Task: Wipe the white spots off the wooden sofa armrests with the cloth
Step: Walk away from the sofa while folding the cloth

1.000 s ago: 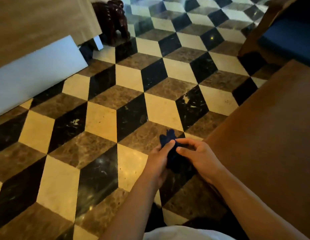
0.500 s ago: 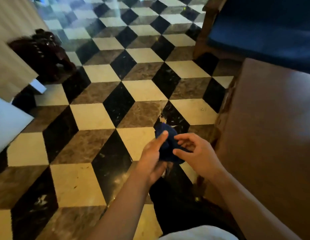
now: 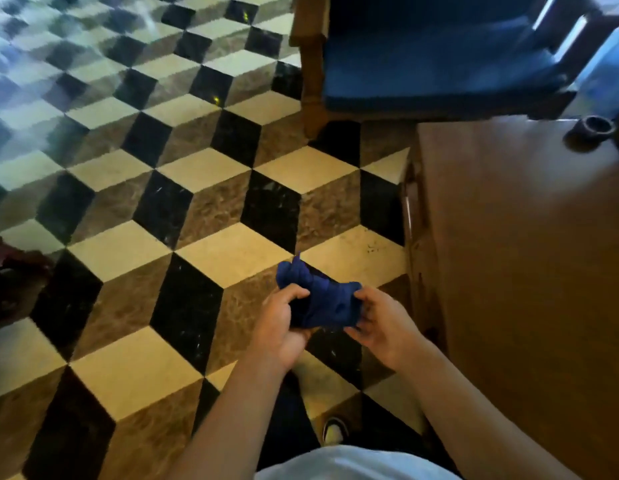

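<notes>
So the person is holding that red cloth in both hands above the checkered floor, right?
Not quite: the cloth is dark blue, not red. The head view shows the left hand and right hand both gripping it above the checkered floor.

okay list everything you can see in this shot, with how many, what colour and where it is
cloth: one, dark blue, bunched up, held between both hands above the floor
sofa: one, wooden frame with blue cushion, top right
wooden table: one, brown, right side
small round dish: one, dark, far right corner of the table; what it is I cannot tell
tiled floor: cube pattern in cream, brown and black, left and centre
dark object: one, reddish-brown, left edge, mostly cut off
shoe: one, pale toe, bottom centre
shirt: white, bottom edge
left hand: one, gripping the cloth's left end
right hand: one, gripping the cloth's right end
</notes>
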Action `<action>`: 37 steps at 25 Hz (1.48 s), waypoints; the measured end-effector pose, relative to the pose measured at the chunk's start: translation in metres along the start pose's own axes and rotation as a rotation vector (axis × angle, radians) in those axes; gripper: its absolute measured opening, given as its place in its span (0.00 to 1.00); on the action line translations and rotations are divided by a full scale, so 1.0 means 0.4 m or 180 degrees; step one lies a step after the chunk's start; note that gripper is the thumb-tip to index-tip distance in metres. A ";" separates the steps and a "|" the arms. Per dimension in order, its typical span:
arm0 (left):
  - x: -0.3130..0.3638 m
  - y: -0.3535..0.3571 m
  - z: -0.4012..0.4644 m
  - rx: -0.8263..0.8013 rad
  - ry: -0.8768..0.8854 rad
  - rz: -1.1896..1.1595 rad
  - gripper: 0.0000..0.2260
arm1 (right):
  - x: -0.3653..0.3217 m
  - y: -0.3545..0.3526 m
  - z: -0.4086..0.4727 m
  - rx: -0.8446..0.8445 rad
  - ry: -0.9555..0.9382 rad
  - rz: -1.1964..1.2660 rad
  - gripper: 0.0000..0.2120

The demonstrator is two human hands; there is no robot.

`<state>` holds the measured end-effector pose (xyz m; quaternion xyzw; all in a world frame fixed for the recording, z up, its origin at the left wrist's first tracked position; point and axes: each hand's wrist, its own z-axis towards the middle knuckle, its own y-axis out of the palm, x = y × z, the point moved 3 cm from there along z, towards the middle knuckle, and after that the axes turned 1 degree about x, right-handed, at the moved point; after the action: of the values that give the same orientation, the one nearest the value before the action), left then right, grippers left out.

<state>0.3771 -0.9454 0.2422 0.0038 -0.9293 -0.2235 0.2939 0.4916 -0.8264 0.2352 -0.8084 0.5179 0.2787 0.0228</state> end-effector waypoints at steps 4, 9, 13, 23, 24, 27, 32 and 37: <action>0.095 0.138 0.258 -0.0237 -0.0420 0.0278 0.23 | -0.133 0.059 0.184 -0.0451 0.0525 0.0637 0.28; 0.270 0.331 0.578 -0.0723 -0.0410 0.1393 0.19 | -0.422 0.147 0.400 0.0288 -0.0082 0.0984 0.20; 0.350 0.503 0.786 -0.0598 -0.1014 0.1981 0.15 | -0.663 0.145 0.508 0.0895 -0.0396 0.0661 0.15; 0.289 1.134 1.331 -0.0567 -0.0939 0.3414 0.08 | -1.096 -0.108 0.944 0.1842 -0.0591 0.1044 0.09; 0.275 1.188 1.374 -0.0661 -0.0956 0.3562 0.06 | -1.128 -0.130 0.985 0.1849 -0.0495 0.1135 0.07; 0.238 1.320 1.483 -0.0921 -0.1104 0.4079 0.10 | -1.207 -0.188 1.075 0.2059 -0.0240 0.1532 0.08; 0.189 1.467 1.656 -0.1586 -0.1265 0.5418 0.20 | -1.272 -0.199 1.209 0.2100 0.0175 0.2392 0.05; 0.077 1.604 1.851 -0.2107 -0.0962 0.6198 0.09 | -1.324 -0.262 1.378 0.2272 0.0634 0.3114 0.03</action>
<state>0.0255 -0.0664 -0.0116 -0.8572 -0.4495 -0.1316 0.2140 0.1821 -0.1616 -0.0050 -0.4416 0.8900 -0.0106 0.1131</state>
